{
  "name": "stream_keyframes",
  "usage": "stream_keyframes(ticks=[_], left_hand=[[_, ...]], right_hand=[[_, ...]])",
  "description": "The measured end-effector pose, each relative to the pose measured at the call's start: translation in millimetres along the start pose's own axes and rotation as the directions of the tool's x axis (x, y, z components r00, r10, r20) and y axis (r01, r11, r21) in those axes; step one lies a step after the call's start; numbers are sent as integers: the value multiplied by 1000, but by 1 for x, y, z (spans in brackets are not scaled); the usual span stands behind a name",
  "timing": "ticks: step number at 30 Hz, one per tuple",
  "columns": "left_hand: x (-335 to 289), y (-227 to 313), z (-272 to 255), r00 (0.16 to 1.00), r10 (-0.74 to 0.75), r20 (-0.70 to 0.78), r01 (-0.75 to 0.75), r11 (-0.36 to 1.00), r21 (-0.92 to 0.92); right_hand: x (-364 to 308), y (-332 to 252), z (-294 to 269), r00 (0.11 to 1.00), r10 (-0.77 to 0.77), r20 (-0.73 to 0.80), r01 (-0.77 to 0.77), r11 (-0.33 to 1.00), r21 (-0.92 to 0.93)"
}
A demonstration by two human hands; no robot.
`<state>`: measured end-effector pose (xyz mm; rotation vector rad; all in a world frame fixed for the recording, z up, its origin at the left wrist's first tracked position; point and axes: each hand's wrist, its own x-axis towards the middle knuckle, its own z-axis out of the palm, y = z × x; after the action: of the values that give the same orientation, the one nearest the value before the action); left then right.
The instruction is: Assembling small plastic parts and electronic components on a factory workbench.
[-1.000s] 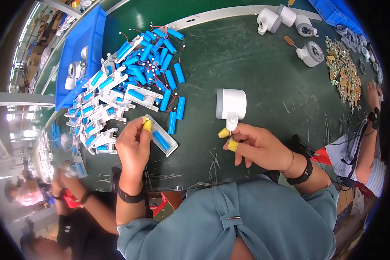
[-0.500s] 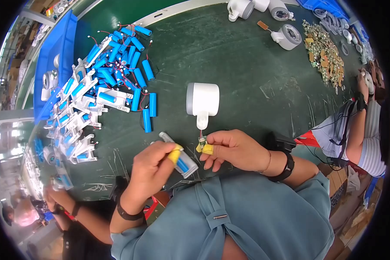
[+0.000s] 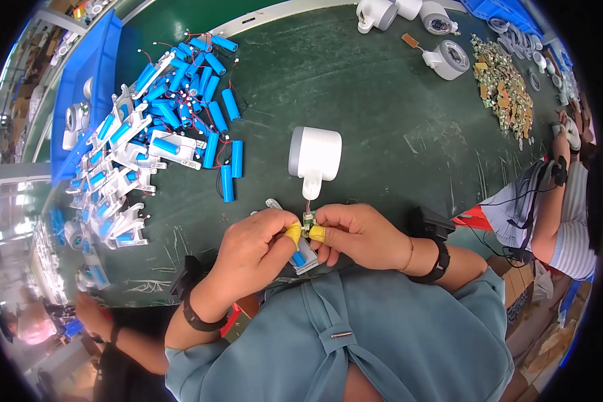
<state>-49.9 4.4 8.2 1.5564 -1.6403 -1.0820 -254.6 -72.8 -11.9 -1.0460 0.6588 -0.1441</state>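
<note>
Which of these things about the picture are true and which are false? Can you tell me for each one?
1. Both hands meet over one small part at the table's near edge. True: the left hand and right hand pinch a small white holder with a blue battery between them.
2. The fingertips wear red covers. False: the finger covers are yellow.
3. A pile of blue batteries lies to the person's left. True.
4. The white round housing stands on a red table. False: the table is dark green.
5. The white round housing lies just beyond the hands. True.
</note>
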Motion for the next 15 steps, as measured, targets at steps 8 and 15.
stream_keyframes(ticks=[8,15], left_hand=[[15,0,-16,986,-17,165,3,996,85],[23,3,-26,964,-41,261,20,996,82]], right_hand=[[-1,0,3,999,-35,7,36,980,-194],[3,2,9,995,-91,-47,79,973,-215]])
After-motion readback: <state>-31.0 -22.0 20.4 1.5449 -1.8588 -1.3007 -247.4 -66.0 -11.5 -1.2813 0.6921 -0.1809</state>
